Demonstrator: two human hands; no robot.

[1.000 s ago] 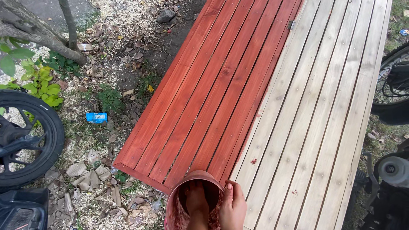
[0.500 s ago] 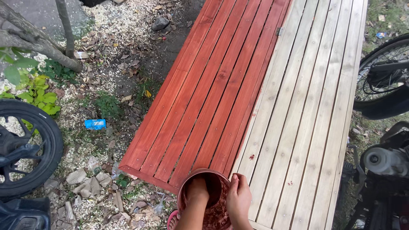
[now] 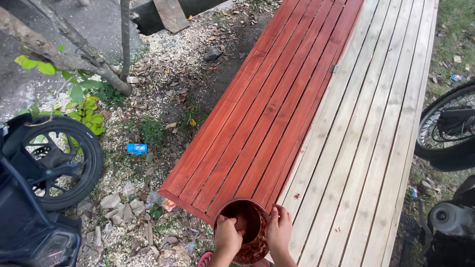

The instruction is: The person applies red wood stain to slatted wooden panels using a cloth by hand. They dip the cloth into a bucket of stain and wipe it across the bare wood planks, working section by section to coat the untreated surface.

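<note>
We've got the left hand dipped inside the round stain-smeared paint can, fingers hidden, can't tell their grip. Right hand clamps the rim, at the near edge of the slatted wooden surface, half red-stained. Loading step, we reckon; next needs pale slats covered.

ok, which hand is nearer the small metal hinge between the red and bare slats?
Right. The right hand grips the can's rim on the bare-wood side, below the hinge; the left hand is farther left, at the can's mouth.
</note>
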